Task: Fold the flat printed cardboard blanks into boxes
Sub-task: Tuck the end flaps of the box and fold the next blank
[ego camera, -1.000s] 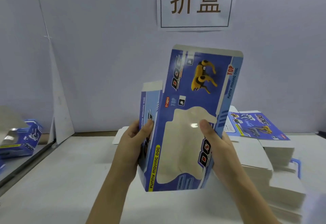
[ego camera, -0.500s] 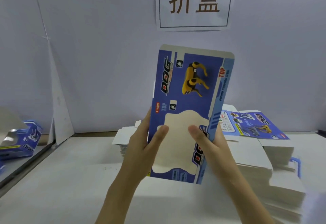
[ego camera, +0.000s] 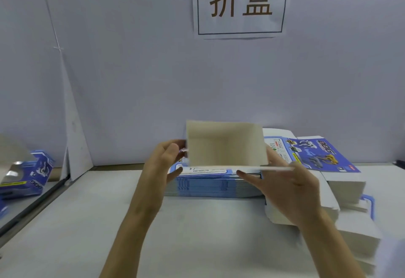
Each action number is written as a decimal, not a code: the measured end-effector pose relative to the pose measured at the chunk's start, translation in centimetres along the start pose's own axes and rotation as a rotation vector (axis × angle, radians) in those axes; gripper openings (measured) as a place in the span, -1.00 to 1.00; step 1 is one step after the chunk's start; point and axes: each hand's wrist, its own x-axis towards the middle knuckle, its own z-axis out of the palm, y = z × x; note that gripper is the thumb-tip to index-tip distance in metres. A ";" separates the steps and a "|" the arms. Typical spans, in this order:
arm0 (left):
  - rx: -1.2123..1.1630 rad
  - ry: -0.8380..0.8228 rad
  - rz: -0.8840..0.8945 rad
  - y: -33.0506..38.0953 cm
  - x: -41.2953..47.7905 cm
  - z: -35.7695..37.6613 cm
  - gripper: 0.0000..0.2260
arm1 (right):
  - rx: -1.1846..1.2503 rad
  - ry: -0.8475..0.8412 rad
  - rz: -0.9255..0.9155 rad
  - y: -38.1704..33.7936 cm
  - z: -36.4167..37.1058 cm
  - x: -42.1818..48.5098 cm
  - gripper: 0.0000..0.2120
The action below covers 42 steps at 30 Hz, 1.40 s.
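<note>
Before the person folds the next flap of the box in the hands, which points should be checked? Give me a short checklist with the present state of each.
1. Box opened into a tube, plain inside facing the camera: ok.
2. Left hand grips the left side of the box: ok.
3. Right hand holds the right side, fingers under the lower flap: ok.
4. Box held clear above the blue stack of blanks: ok.
5. Far end of the box closed or open: cannot tell, too blurred.
6. Free table surface in front to set the box down: ok.
</note>
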 end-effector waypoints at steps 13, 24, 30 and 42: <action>0.141 0.194 0.182 -0.3 0.1 0.5 -0.76 | -0.277 0.407 -0.096 0.6 0.6 0.6 -0.71; -0.302 -0.064 0.008 -0.7 0.5 -1.6 -0.67 | -0.016 0.597 0.069 1.2 1.2 1.1 -0.74; -0.262 -0.113 -0.022 -1.6 0.5 -1.5 -0.75 | -0.036 0.650 0.060 0.9 0.7 0.8 -0.83; -0.406 -0.058 -0.146 -1.9 0.6 0.0 -0.79 | 0.041 0.720 -0.061 1.0 2.7 0.9 -0.76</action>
